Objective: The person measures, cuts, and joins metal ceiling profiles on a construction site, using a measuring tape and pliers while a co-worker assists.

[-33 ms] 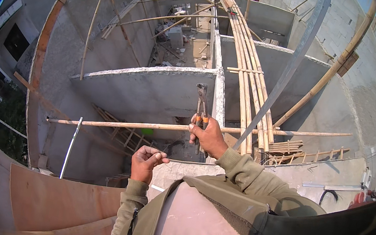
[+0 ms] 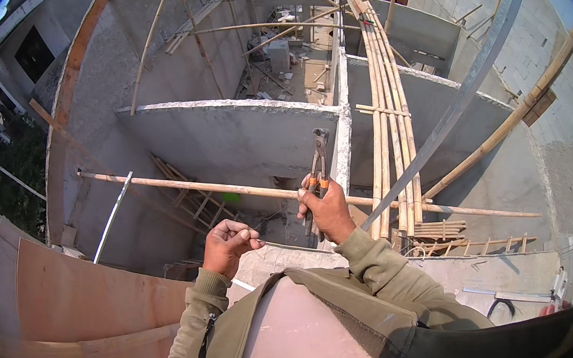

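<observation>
Two bare hands are on view, both engaged. The right hand (image 2: 329, 211) is wrapped around the dark metal pincers with black-and-orange handles (image 2: 320, 156), which stand upright, head uppermost. The handles lie close together within the fist; whether the tips meet is too small to determine. The left hand (image 2: 227, 247), to the left of the pincers and nearer the body, has thumb and forefinger pressed together. Whether something thin, such as a wire, sits in that pinch cannot be told.

Change noted: surroundings and hands all sit slightly further right in the view than an instant earlier, consistent with a small turn of the head. Neither grip shows a visible alteration, and the gap between the hands is about the same. Assessment: the work in hand appears to stand where it did, with the tool held steady.

Around the grip: one long tan bamboo pole (image 2: 226, 189) runs crosswise behind the right hand; contact is not established. Beyond and right of it lies a bundle of pale bamboo poles (image 2: 382, 110), with a slanting grey metal strip (image 2: 449, 117) alongside. Past the pincers rises a grey plastered wall with a rough whitish top (image 2: 234, 135).
</observation>
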`<state>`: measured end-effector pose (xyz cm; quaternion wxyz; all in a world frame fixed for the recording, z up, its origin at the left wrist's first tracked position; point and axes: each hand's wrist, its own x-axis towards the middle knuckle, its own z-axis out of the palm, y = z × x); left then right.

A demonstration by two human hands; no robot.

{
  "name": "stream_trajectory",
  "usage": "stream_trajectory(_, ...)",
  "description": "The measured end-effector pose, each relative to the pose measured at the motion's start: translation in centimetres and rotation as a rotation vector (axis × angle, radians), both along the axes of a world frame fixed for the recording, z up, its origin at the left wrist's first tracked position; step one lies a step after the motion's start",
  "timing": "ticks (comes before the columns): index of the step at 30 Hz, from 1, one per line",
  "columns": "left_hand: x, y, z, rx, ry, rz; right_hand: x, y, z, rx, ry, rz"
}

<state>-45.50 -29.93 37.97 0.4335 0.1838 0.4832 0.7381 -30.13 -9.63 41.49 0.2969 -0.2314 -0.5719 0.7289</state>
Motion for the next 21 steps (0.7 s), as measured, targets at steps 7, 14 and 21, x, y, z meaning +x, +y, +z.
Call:
stream_trajectory(7,1.9,-0.3,0.8,-0.284,0.101,-0.135,1.5,0.5,-0.6,-0.333,0.124,0.022)
stream_trajectory(14,4.3,-1.9,-4.1,-0.394,0.357,-0.120,-1.0,0.1,-2.4,-0.349,0.078,0.169)
stream_trajectory(21,0.8,-2.1,3.9,-0.388,0.518,-0.121,-3.5,-1.6,1.1,-0.070,-0.041,0.339)
